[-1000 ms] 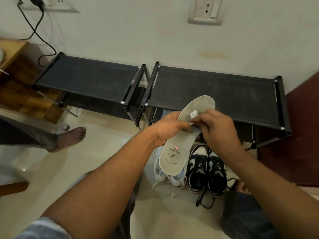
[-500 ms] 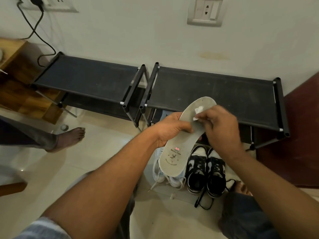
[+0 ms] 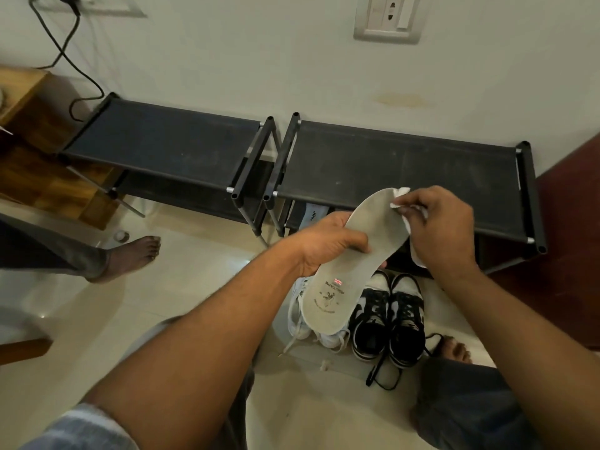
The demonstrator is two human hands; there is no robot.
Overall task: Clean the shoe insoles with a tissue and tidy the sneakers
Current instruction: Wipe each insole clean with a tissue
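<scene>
Your left hand [image 3: 326, 245] grips one pale grey insole [image 3: 352, 272] around its middle, thumb curled over the top face. It holds the insole above the floor [image 3: 162, 313] with the toe end pointing away from you. Your right hand [image 3: 438, 228] pinches one crumpled white tissue [image 3: 401, 193] against the insole's rounded toe edge, and more of the tissue shows below the palm. The insole is flat, fabric-faced and foot-shaped, with a small red-and-white label and a printed logo near the heel.

Directly beneath it on the glossy cream tiles sit white sneakers [image 3: 300, 316], partly hidden, so their number cannot be told. Just beside them stand two black-and-white sneakers [image 3: 389, 316] with a black lace trailing loose. Behind them, two low black shoe racks [image 3: 399, 164] stand side by side against the wall [image 3: 259, 60], each with matte fabric shelves on tube frames. Another person's bare foot [image 3: 130, 258] rests on the tiles at left.
</scene>
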